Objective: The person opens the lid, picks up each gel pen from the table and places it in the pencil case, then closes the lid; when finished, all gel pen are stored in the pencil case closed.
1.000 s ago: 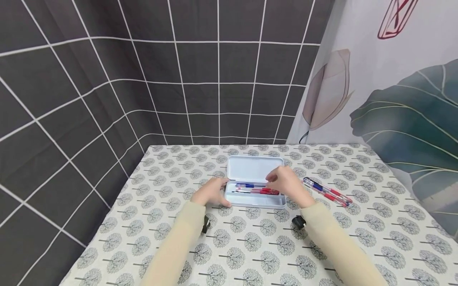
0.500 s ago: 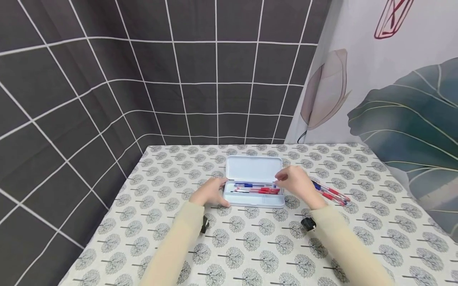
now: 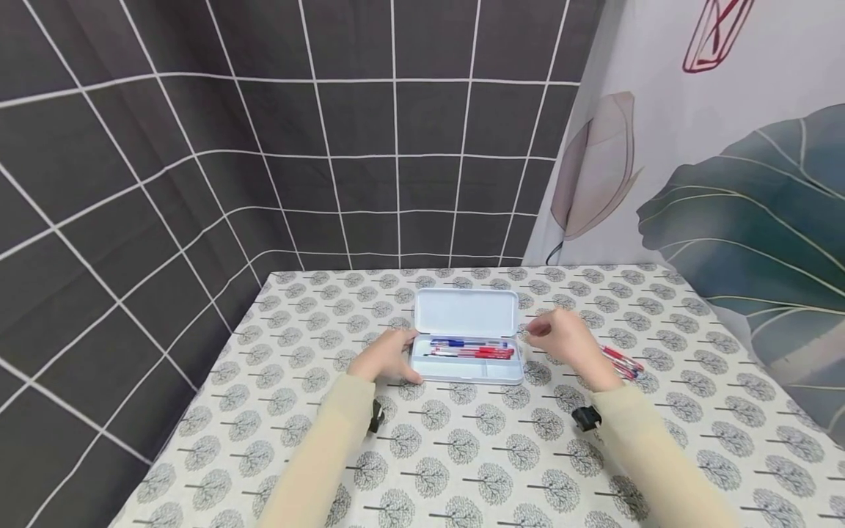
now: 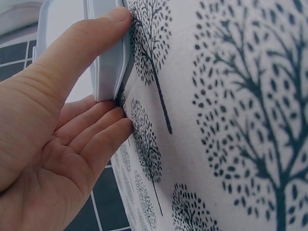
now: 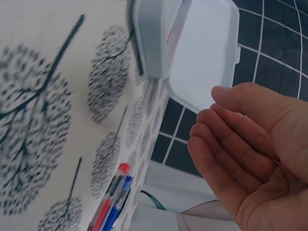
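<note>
A pale blue pencil case (image 3: 442, 368) lies on the table with its lid (image 3: 466, 312) raised at the back. Inside its long compartment are several pens (image 3: 472, 353), blue ones behind red ones. My left hand (image 3: 386, 357) holds the case's left end, thumb (image 4: 98, 33) along the front wall and fingers around the back corner. Just off the right end, my right hand (image 3: 562, 339) hovers empty, its fingers loosely bent and thumb near the index finger in the right wrist view. Loose pens (image 3: 623, 362), red and blue, lie beyond the right wrist, partly hidden by it.
A tree-patterned cloth (image 3: 462, 455) covers the table. Behind it hangs a dark curtain with white grid lines (image 3: 370, 117), and a leaf-printed light curtain (image 3: 607, 169) is at the right. The case's small front compartments (image 3: 502, 369) hold nothing visible.
My right hand has moved right, from over the pens in the case to beyond its right end, letting go of a pen. The left hand stays at the case.
</note>
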### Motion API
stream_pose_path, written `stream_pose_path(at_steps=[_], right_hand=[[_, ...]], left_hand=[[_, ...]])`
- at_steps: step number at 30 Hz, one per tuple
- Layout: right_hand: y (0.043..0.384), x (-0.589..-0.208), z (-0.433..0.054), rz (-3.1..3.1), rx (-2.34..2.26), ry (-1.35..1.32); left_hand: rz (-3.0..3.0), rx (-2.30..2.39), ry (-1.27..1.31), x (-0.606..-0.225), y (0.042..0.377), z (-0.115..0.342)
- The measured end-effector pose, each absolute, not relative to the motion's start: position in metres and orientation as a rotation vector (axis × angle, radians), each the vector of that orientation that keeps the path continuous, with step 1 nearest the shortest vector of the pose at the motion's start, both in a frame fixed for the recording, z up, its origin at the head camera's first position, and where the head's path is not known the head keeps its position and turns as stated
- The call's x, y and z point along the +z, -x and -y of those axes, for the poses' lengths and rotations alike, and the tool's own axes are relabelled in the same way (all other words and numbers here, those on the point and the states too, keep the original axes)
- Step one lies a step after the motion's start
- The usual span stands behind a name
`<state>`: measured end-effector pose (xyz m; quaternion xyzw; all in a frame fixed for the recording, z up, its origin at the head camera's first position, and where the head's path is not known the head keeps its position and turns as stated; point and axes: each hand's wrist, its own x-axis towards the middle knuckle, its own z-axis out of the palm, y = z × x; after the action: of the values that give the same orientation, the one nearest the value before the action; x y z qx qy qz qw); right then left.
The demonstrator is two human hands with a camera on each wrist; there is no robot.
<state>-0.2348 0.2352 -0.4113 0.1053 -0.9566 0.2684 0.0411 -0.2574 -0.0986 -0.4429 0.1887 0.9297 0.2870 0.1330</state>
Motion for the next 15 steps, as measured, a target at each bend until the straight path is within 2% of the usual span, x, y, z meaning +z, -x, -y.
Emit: stream_pose_path(at_steps=[15], right_hand=[[0.225, -0.416, -0.263, 2.958, 0.798, -0.261]], left_hand=[[-2.684, 0.847, -0.557, -0.445, 0.26, 0.101]])
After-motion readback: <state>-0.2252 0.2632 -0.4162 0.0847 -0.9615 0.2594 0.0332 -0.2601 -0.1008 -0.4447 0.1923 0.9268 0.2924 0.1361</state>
